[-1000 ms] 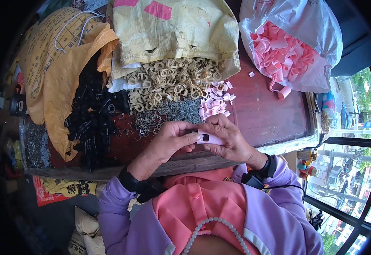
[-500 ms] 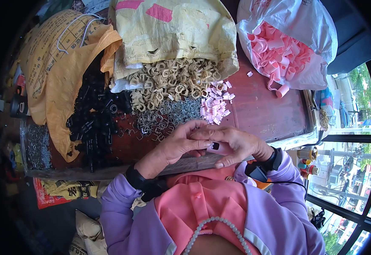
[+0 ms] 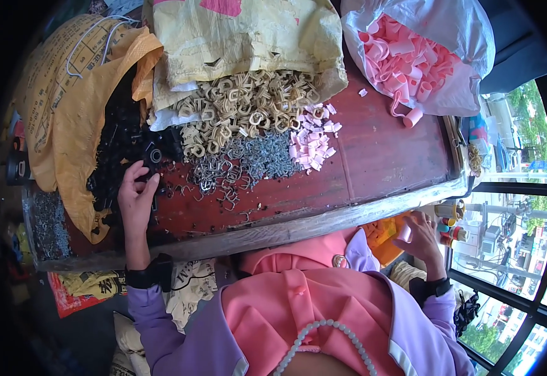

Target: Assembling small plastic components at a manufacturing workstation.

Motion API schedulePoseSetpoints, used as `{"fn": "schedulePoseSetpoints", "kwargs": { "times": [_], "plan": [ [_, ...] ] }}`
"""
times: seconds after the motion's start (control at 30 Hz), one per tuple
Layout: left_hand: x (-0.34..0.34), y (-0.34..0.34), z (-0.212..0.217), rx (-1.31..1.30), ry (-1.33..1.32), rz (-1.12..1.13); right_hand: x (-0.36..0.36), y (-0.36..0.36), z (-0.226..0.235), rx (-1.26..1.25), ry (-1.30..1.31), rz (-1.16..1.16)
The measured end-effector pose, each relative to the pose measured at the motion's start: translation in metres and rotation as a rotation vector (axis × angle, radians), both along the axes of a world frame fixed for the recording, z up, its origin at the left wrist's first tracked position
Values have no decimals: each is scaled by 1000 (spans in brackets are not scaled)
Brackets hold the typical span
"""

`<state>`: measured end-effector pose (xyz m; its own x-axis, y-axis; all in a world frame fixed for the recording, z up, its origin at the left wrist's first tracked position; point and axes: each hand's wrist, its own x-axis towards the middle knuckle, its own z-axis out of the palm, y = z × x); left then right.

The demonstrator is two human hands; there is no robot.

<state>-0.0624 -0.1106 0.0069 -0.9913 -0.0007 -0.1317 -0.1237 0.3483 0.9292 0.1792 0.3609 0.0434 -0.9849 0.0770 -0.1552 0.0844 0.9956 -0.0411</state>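
My left hand [image 3: 137,203] reaches the near edge of a heap of black plastic parts [image 3: 126,141] at the left of the table. Its fingers are curled, with the thumb apart, and nothing shows between them. At the right, beyond the table's front edge, my right hand [image 3: 422,241] hangs over an orange bag [image 3: 383,241]. A curved pink plastic piece [image 3: 405,234] is at its fingertips. In the middle of the table lie beige plastic rings [image 3: 254,103], metal U-shaped clips [image 3: 254,156] and small pale pink pieces [image 3: 311,147].
The beige rings spill from a yellowish sack [image 3: 248,44]. An orange woven sack [image 3: 60,106] lies beside the black parts. A white bag [image 3: 467,50] holds pink curved pieces [image 3: 405,59] at the back right. The reddish table [image 3: 386,156] has a worn front edge; a window is at the right.
My hands have parted from over the table's front edge. The left went left to the black parts; the right went right and down with the pink piece. The view shifted slightly.
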Motion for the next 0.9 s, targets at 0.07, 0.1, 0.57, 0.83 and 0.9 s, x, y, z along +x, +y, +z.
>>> {"fn": "schedulePoseSetpoints", "kwargs": {
  "times": [0.07, 0.1, 0.57, 0.83, 0.9],
  "plan": [
    [4, 2, 7, -532, 187, -90, -16, -15, -1, -330, 38, -36],
    [5, 1, 8, -799, 283, -134, -32, -30, 5, -459, 15, -36],
    [15, 14, -10, -977, 377, -321, -172, -155, -69, -361, 196, 471],
    [12, 10, -11, -793, 355, -317, -174, -158, -72, -350, 242, 482],
    [15, 10, -9, -743, 351, -303, -174, -159, -71, -372, 227, 479]
  ]
}}
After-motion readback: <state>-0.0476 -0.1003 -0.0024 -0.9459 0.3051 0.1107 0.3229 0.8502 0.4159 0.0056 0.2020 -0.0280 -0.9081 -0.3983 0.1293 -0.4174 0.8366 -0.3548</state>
